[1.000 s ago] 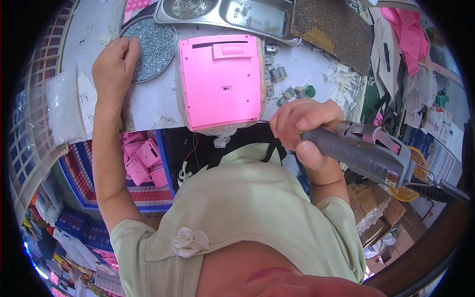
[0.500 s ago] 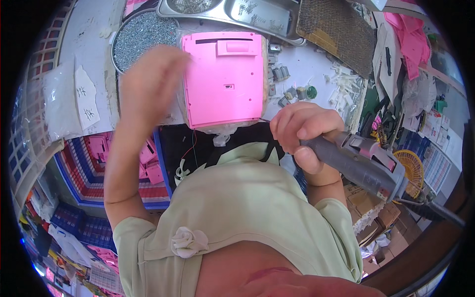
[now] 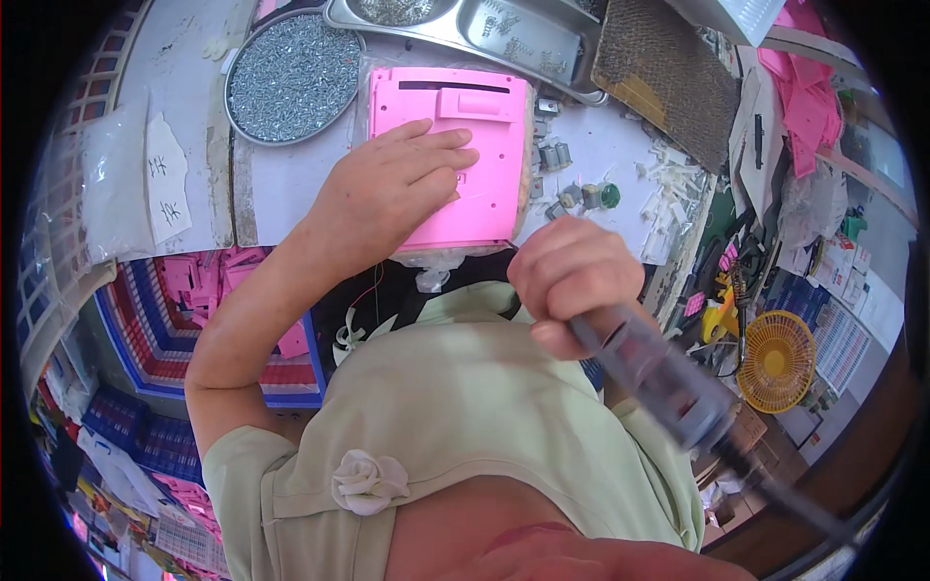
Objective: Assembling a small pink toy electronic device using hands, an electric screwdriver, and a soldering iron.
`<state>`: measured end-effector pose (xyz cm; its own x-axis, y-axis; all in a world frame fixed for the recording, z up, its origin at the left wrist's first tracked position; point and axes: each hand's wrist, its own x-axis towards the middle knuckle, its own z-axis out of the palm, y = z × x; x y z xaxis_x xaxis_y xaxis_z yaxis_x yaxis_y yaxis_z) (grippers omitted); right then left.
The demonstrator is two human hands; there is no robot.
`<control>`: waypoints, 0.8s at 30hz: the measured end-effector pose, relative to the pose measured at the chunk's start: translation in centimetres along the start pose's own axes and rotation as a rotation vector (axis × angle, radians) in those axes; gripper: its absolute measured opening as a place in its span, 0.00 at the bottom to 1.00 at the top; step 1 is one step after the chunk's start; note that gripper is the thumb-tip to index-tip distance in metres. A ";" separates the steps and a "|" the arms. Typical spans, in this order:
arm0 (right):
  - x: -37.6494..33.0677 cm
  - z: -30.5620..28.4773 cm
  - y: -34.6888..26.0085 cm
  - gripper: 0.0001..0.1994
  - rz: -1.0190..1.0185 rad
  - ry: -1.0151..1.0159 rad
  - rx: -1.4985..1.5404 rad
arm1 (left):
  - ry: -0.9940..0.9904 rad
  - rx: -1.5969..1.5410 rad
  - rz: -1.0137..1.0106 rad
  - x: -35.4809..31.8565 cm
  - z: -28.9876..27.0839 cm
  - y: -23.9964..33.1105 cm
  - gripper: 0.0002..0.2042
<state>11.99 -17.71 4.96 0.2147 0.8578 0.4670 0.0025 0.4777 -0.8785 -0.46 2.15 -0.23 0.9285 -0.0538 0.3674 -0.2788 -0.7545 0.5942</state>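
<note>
A pink plastic housing lies flat on a wrapped pad at the table's front edge. My left hand rests on its left half, palm down with the fingers spread. Wrapped around a grey electric screwdriver, my right hand is closed just off the housing's lower right corner. The tool's thin bit reaches that corner; whether it sits on a screw is too small to tell. A cable trails from the driver's rear toward the lower right.
Behind the housing stand a round dish of small screws and a metal tray. Small metal parts and white plastic pieces lie to the right. A blue bin of pink parts sits at lower left, a yellow basket at right.
My left hand has come from beside the screw dish down onto the pink housing. My right hand and the screwdriver have shifted slightly left and down, the tool's rear swinging lower.
</note>
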 end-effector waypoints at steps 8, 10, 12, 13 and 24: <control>2.5 -0.4 2.0 0.11 -0.098 0.033 -0.024 | 0.027 -0.041 -0.001 -0.1 0.2 -0.3 0.08; 3.0 -0.3 2.6 0.08 -0.166 -0.074 -0.036 | 0.016 -0.041 0.008 -0.4 0.3 -0.3 0.08; 3.1 -0.7 2.8 0.08 -0.119 -0.079 -0.003 | 0.013 -0.049 0.007 -0.3 0.3 -0.5 0.08; 3.0 -0.8 2.8 0.09 -0.098 -0.073 0.011 | 0.008 -0.057 0.009 -0.1 0.2 -0.5 0.08; 5.5 -2.9 3.4 0.13 -0.056 0.033 -0.056 | -0.012 -0.096 0.006 -0.2 0.1 -0.8 0.06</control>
<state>16.05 -11.89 4.23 0.2452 0.8230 0.5124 0.0700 0.5122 -0.8560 -0.38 2.73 -0.86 0.9295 -0.0660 0.3629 -0.3058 -0.6880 0.6581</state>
